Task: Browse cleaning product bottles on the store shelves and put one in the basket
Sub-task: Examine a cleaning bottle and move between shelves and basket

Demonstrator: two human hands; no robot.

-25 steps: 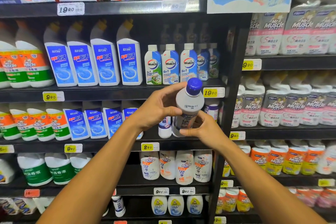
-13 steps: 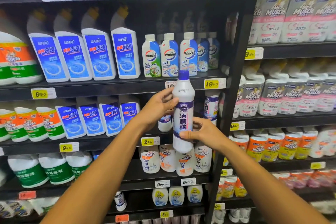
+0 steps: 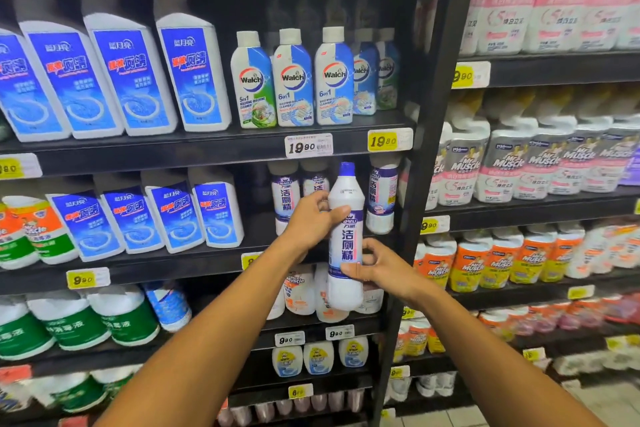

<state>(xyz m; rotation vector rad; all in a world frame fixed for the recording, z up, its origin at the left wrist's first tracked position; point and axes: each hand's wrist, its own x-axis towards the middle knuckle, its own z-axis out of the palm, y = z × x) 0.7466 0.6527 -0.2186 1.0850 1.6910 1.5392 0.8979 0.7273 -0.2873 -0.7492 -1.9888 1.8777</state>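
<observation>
- Fingers of my left hand curl around the upper body of the white toilet cleaner bottle, just below its shoulder, with the thumb lying across the front above the purple label.
- Fingers of my right hand pinch the lower part of the same bottle, the thumb on the front near the bottom edge of the label and the other fingers behind it, where I cannot see them.
- Between both hands the bottle stands upright in the air, its blue cap on top and the label turned to me, in front of the middle shelf where the same bottles stand in a row.
- I judge this is the browsing step: I am reading one product, and nothing is put away yet.
- No basket shows in the view, so I cannot tell where it is.
- For the next move I think I must either set the bottle back in its row or lower it down to the basket, and for this one hand alone must hold it firmly, because the plastic looks smooth.
- Compared with one second ago, the bottle was tilted with its cap toward me and its back side showing; now it is upright with the front label facing me.
- My view has also moved closer, so the Walch bottles appear larger.
</observation>
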